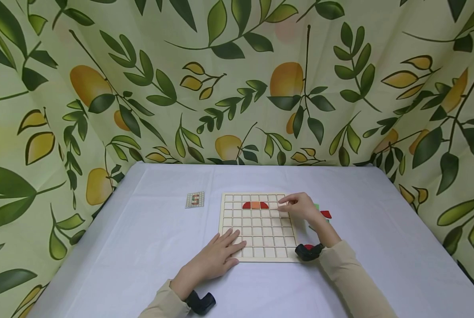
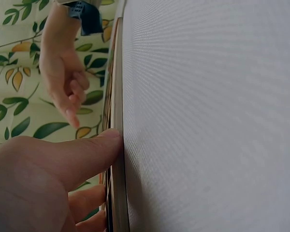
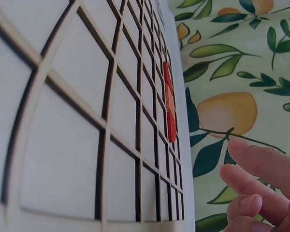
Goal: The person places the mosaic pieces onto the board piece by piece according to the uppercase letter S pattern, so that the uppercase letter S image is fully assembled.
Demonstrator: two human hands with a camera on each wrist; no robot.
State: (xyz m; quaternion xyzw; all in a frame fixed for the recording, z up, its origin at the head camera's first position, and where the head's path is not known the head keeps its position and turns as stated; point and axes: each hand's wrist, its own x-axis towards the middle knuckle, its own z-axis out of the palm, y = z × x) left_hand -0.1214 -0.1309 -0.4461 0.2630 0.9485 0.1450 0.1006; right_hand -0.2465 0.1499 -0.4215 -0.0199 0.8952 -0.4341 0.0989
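A wooden board with a square grid [image 1: 259,229] lies on the table. In a row near its far edge sit an orange square piece [image 1: 255,205] and two red pieces with a rounded corner, one on each side; the right wrist view shows the red pieces [image 3: 171,126] edge-on. My left hand [image 1: 217,256] rests on the board's near left corner, fingers spread, its thumb [image 2: 99,150] against the front edge. Over the board's far right side hovers my right hand [image 1: 300,206], index finger extended and other fingers loosely bent. Nothing shows between its fingers [image 3: 261,159].
A small card [image 1: 195,200] with a gridded picture lies left of the board. Right of it, partly behind the right arm, are loose pieces: a red one [image 1: 326,214], a bit of green [image 1: 316,206] and another red one [image 1: 308,247]. A leaf-patterned curtain [image 1: 237,88] hangs behind.
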